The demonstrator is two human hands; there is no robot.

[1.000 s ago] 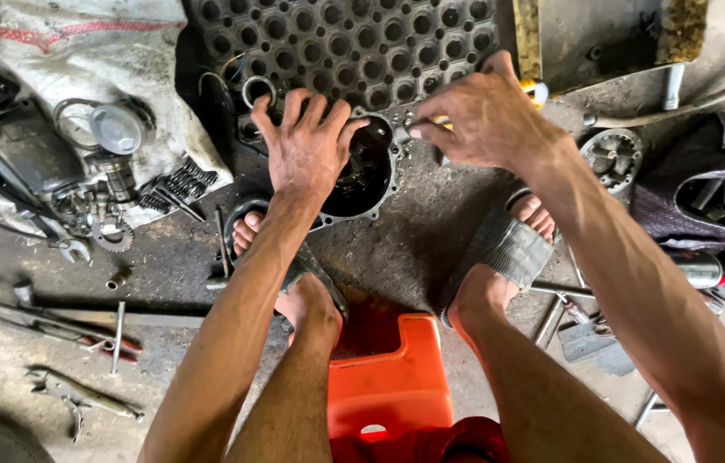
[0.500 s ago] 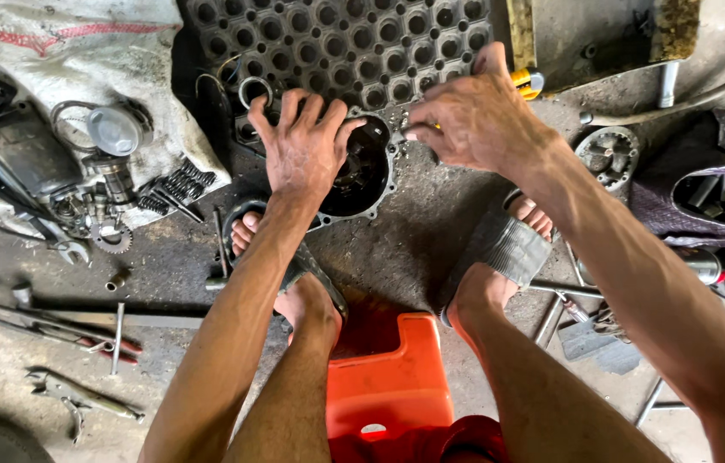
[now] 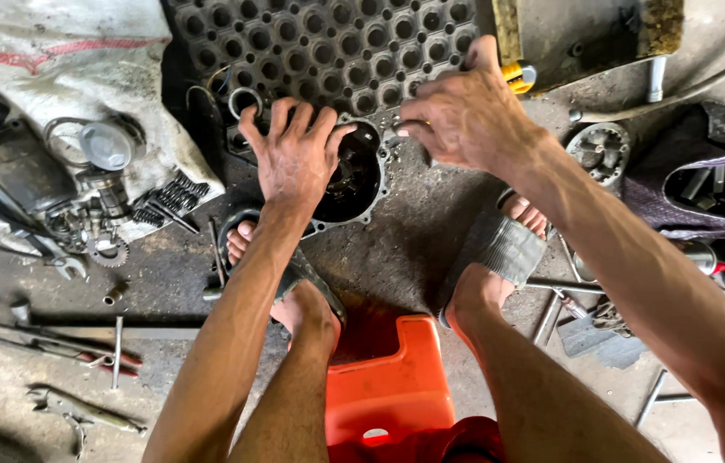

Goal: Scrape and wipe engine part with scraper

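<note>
far left of the engine cover (image 3: 354, 184), there's a sack (image 3: 54, 86) with an engine block (image 3: 28, 171), a piston (image 3: 107, 144) and springs (image 3: 175, 195) piled on it. down-left of the cover, a few wrenches (image 3: 45, 347) lie on the grimy floor (image 3: 414, 249).

left hand (image 3: 294, 159) is spread flat, fingers splayed, palm pressing on the left half of the cover, not gripping anything. a loose ring (image 3: 244, 101) sits just up-left of it on the rubber mat (image 3: 336, 47), which runs above the cover.

the cover itself lies round and dark, on the floor at the mat's edge, right between the two hands and just ahead of the sandalled feet. its right rim with the bolt tabs shows past the left hand.

right hand (image 3: 465, 116) hovers at the cover's upper right edge, fingers curled with thumb and fingertips pinched together. can't tell if there's something small in the pinch.

right of the cover: a geared part (image 3: 600, 153), then a dark cloth (image 3: 705, 180). below the cover, an orange stool (image 3: 390, 386).
</note>
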